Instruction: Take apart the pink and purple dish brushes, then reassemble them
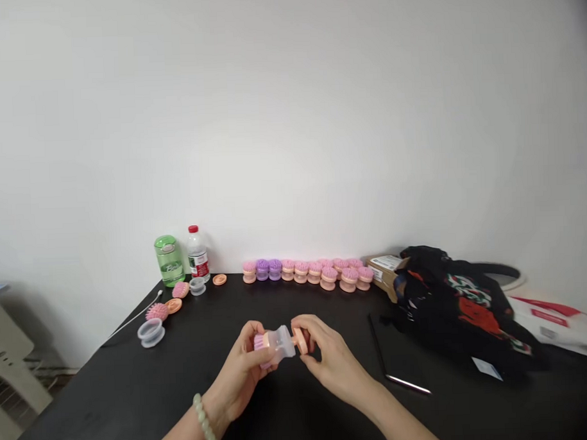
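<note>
My left hand (238, 373), with a pale bead bracelet at its wrist, is closed round a small brush with pink bristles and a clear, flared body (282, 342). The brush lies sideways, bristles to the left. In my right hand (334, 356) the thumb and fingers pinch a peach-coloured cap (300, 341), whose stem points into the open right end of the clear body. How deep the stem sits I cannot tell. Loose parts lie on the left: pink bristle heads (157, 312), clear collars (152, 333) and peach discs (220, 280).
Along the wall on the black table (206, 345) stand several round pink brushes (328, 276) and two purple ones (268, 269). A green bottle (170, 261) and a red-capped bottle (198, 254) stand back left. A cardboard box (385, 276), black cloth bag (451, 311) and thin dark tablet-like object (408, 384) occupy the right.
</note>
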The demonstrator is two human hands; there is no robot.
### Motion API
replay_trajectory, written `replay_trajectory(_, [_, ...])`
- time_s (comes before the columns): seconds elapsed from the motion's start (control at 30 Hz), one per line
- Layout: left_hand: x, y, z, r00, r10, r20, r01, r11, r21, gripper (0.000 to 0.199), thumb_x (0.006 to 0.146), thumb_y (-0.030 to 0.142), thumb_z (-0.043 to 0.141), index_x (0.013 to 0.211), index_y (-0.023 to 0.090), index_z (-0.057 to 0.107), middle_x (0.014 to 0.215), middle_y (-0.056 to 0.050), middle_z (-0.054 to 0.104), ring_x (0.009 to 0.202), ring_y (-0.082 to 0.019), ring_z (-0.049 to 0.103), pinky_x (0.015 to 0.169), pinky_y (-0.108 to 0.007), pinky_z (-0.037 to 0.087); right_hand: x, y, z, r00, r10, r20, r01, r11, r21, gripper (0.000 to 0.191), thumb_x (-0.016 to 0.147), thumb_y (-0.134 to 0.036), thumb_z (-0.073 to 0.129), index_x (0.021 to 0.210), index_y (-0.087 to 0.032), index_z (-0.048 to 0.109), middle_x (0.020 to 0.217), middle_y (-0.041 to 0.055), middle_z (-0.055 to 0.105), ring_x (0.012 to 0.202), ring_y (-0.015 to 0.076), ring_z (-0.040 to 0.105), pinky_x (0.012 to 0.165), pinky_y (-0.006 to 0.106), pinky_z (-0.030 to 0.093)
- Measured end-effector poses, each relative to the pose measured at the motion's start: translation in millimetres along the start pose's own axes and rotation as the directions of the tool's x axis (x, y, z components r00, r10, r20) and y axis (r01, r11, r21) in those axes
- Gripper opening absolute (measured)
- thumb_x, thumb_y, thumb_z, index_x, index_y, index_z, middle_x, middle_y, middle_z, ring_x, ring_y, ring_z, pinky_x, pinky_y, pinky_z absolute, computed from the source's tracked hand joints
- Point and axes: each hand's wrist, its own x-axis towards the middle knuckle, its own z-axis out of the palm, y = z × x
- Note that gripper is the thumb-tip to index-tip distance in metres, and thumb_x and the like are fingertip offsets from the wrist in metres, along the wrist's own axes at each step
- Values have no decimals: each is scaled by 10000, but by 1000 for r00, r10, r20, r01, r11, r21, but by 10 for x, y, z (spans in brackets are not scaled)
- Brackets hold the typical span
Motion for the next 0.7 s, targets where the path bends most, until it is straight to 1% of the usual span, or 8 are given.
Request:
replay_trajectory(0.07, [77, -84, 26, 1000, 21, 10, -21, 1000, 9, 398, 689, 271, 835, 908, 239, 504, 855, 38, 596, 765, -115, 577, 725, -250, 421, -35, 45, -49, 998, 44, -47, -41, 998, 55, 529, 671, 6, 532, 1132, -247, 596, 1184, 52, 631, 781, 160, 620, 702, 301, 539])
replay_trajectory(0.1, [102, -121, 18, 1000, 17, 22, -17, 1000, 8, 406, 692, 292, 837, 944, 244, 523, 874, 32, 604, 788, -124, 587, 736, -254, 423, -52, 73, -62, 996, 64, -65, -59, 995, 84, 520, 672, 3, 559, 1125, -247, 607, 1169, 46, 641, 766, 158, 615, 690, 300, 541])
replay_trajectory(0.17, [120, -178, -18, 998, -6, 55, 6, 1000, 0, 440, 695, 322, 841, 1019, 255, 550, 926, 16, 617, 825, -140, 599, 762, -267, 430, -85, 123, -71, 994, 75, -84, -65, 991, 118, 496, 680, -11, 627, 1115, -248, 632, 1129, 40, 664, 812, 177, 621, 717, 315, 552])
replay_trajectory(0.27, [80, -203, -61, 993, -18, 115, 15, 1000, 23, 406, 696, 314, 845, 997, 235, 585, 934, 6, 607, 827, -137, 581, 773, -263, 433, -136, 151, -50, 997, 11, -82, -2, 994, 108, 465, 716, -69, 724, 1138, -251, 659, 1095, 52, 679, 963, 229, 624, 820, 367, 559])
replay_trajectory(0.37, [30, -183, -64, 990, -16, 140, 6, 998, 68, 374, 699, 313, 846, 962, 211, 602, 892, 3, 582, 813, -134, 552, 760, -254, 432, -191, 133, -10, 997, -53, -55, 58, 995, 82, 452, 777, -130, 737, 1202, -263, 655, 1129, 67, 661, 1046, 242, 630, 906, 390, 548])
replay_trajectory(0.47, [8, -163, -67, 991, -15, 136, 0, 994, 105, 394, 689, 341, 855, 962, 203, 607, 880, -1, 573, 793, -130, 523, 726, -242, 423, -242, 105, 27, 994, -96, -47, 98, 994, 53, 466, 849, -183, 692, 1295, -285, 606, 1203, 77, 633, 1072, 239, 645, 926, 376, 555])
replay_trajectory(0.57, [-2, -160, -88, 991, -22, 130, 5, 992, 127, 410, 682, 373, 856, 958, 198, 609, 855, 3, 562, 751, -121, 495, 691, -235, 411, -272, 87, 42, 987, -155, -37, 155, 988, 22, 497, 896, -241, 664, 1372, -310, 543, 1234, 79, 631, 1093, 250, 640, 935, 377, 561])
replay_trajectory(0.7, [-26, -158, -96, 992, -10, 125, -10, 986, 165, 408, 692, 389, 850, 955, 189, 611, 805, 12, 548, 704, -109, 469, 645, -224, 392, -288, 83, 43, 976, -215, 25, 215, 977, 6, 547, 917, -204, 631, 1429, -320, 478, 1265, 84, 624, 1151, 270, 600, 972, 404, 544])
